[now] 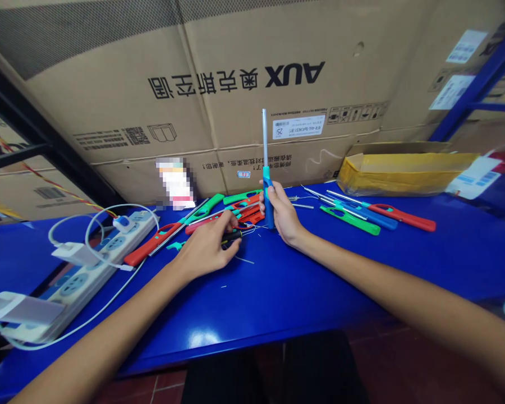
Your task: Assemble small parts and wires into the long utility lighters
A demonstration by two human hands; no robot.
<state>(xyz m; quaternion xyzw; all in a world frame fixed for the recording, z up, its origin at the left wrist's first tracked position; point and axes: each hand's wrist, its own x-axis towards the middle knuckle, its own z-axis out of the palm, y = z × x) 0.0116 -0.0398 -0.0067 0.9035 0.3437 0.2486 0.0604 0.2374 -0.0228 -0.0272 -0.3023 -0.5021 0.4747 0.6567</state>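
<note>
My right hand point(280, 213) grips a blue long-nosed utility lighter point(268, 196) upright, with its metal barrel point(264, 140) pointing up. My left hand point(206, 248) pinches a small black-handled screwdriver point(232, 238), whose tip lies close to the lighter's lower body. Behind the left hand lies a jumbled pile of red and green utility lighters point(239, 210) with teal parts. A red lighter point(151, 244) lies nearest my left wrist. To the right of my right hand, several more lighters point(374, 213) lie on the blue tabletop point(303, 286), along with thin wires point(246, 260).
A white power strip point(90, 275) with white chargers and cables point(78, 252) lies at the table's left. A large AUX cardboard carton point(235, 106) stands along the back edge. A yellow-lined open box point(404, 174) sits back right, beside a blue shelf upright point(480, 84).
</note>
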